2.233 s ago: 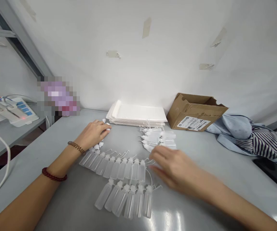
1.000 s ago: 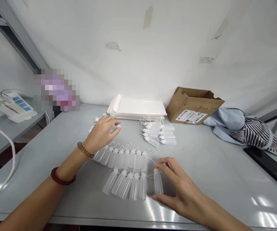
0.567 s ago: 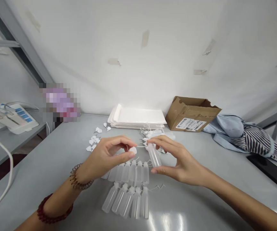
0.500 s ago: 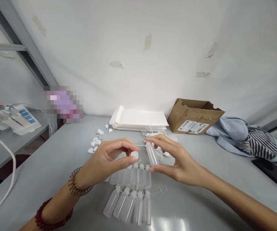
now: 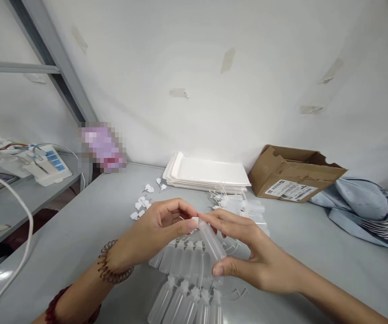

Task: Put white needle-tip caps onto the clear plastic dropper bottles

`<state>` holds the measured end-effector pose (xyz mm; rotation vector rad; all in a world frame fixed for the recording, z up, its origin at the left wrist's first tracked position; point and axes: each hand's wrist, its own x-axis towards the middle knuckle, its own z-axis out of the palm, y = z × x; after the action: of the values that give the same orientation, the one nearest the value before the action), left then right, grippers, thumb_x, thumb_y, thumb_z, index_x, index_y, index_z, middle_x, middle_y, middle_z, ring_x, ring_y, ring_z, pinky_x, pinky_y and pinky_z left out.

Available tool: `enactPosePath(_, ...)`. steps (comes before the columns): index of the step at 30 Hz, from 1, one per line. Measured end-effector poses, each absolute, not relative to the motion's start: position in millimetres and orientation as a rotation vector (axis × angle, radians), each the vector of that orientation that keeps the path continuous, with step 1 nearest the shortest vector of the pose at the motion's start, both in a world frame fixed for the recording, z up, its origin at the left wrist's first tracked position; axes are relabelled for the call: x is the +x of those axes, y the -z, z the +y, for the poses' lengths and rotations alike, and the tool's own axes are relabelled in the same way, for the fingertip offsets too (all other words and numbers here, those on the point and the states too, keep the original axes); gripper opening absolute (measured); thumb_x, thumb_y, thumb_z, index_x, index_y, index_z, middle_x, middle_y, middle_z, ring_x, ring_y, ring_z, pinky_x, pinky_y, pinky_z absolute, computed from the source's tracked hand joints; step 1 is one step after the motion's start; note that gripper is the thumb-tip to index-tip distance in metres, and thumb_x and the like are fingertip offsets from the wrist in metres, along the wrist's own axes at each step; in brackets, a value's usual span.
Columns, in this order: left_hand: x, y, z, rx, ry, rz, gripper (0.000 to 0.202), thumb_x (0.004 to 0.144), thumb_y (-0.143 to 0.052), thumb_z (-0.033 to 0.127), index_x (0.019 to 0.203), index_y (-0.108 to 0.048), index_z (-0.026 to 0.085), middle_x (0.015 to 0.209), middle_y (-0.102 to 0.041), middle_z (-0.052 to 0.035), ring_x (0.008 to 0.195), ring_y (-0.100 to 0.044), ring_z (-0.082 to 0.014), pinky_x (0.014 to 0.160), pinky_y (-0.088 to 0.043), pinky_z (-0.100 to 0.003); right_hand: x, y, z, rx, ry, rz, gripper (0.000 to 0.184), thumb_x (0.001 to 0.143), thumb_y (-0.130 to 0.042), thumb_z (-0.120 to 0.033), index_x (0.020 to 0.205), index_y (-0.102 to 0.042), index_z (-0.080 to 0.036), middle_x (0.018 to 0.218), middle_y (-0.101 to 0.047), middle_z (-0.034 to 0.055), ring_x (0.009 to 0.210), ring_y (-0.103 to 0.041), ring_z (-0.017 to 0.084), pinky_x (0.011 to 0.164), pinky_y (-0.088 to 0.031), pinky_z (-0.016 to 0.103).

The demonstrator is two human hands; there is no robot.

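head cam | faces forward-down, wall (image 5: 248, 67) at 12 o'clock | close over worktop (image 5: 113, 216) | left hand (image 5: 156, 229), right hand (image 5: 258, 265) near at 6 o'clock

Two hands: the left hand (image 5: 156, 229) pinches one cap (image 5: 195, 220), the right hand (image 5: 258, 265) holds one small bottle (image 5: 212, 243). The near row (image 5: 177, 303) has five bottles; loose caps (image 5: 142, 202) number roughly eight, with one cardboard box (image 5: 295, 173) and one stack of sheets (image 5: 210, 173).

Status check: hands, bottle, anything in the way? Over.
Right hand holds small clear bottle, tilted. Left hand pinches white cap at its top end. Rows of bottles lie on table right beneath both hands.
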<state>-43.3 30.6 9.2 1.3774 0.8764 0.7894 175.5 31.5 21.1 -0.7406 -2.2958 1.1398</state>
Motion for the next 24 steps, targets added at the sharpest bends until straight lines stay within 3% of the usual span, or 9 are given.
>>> enactPosePath(9,-42,2,36,1.354,-0.723,0.838,0.016,0.088,-0.057,0.03,0.093,-0.065,0.018,0.085,-0.063,-0.0007,0.078,-0.052,-0.0109,0.074,-0.043,-0.023,183,-16,33,-0.723,-1.046,-2.283,0.063,0.076,-0.073,-0.021,0.133,-0.048,-0.03,0.092,-0.06,-0.0001,0.083,-0.054,0.013,0.074,-0.044,0.026)
enactPosePath(13,-46,3,39,1.348,-0.689,0.841,0.018,0.089,-0.056,0.032,0.09,-0.066,0.017,0.079,-0.061,0.0,0.072,-0.051,-0.0099,0.07,-0.042,-0.022,184,-19,36,-0.734,-1.036,-2.287,0.047,0.077,-0.072,-0.023,0.122,-0.059,-0.028,0.082,-0.061,-0.0022,0.075,-0.056,0.011,0.071,-0.043,0.025)
enactPosePath(17,-47,3,39,1.366,-0.661,0.874,0.023,0.088,-0.055,0.036,0.085,-0.066,0.016,0.07,-0.057,0.0016,0.064,-0.047,-0.0083,0.062,-0.04,-0.02,186,-21,38,-0.756,-1.063,-2.33,0.037,0.08,-0.069,-0.025,0.116,-0.062,-0.027,0.084,-0.064,-0.0028,0.076,-0.057,0.011,0.073,-0.042,0.025)
enactPosePath(24,-44,4,37,1.483,-0.776,1.012,0.02,0.087,-0.057,0.036,0.085,-0.067,0.019,0.07,-0.057,0.0025,0.066,-0.05,-0.009,0.062,-0.041,-0.02,185,-16,36,-0.842,-1.038,-2.29,0.026,0.088,-0.057,-0.023,0.114,-0.062,-0.025,0.08,-0.062,-0.0018,0.072,-0.055,0.012,0.067,-0.042,0.025)
